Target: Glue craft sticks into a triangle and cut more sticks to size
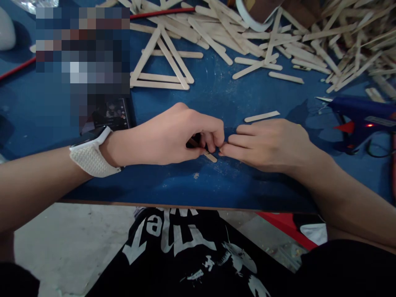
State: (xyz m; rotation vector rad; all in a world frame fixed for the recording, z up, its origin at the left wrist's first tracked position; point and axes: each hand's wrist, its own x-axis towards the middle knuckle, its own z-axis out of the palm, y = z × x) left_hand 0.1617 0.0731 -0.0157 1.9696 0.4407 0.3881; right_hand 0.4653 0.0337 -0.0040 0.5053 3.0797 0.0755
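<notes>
My left hand (173, 138) rests on the blue table (216, 95) with its fingers curled around a wooden craft stick (211, 157), whose pale tip pokes out under the knuckles. A white watch band wraps that wrist. My right hand (272, 144) lies flat beside it, fingers straight, fingertips touching the stick's tip and the left fingers. How much of the stick lies under the hands is hidden. A single loose stick (261, 116) lies just beyond my right hand.
A triangle of glued sticks (161, 62) lies behind my left hand. A large heap of loose sticks (309, 37) fills the far right. A blue glue gun (361, 117) lies at right, a phone (113, 113) at left, a tape roll (256, 14) at the back.
</notes>
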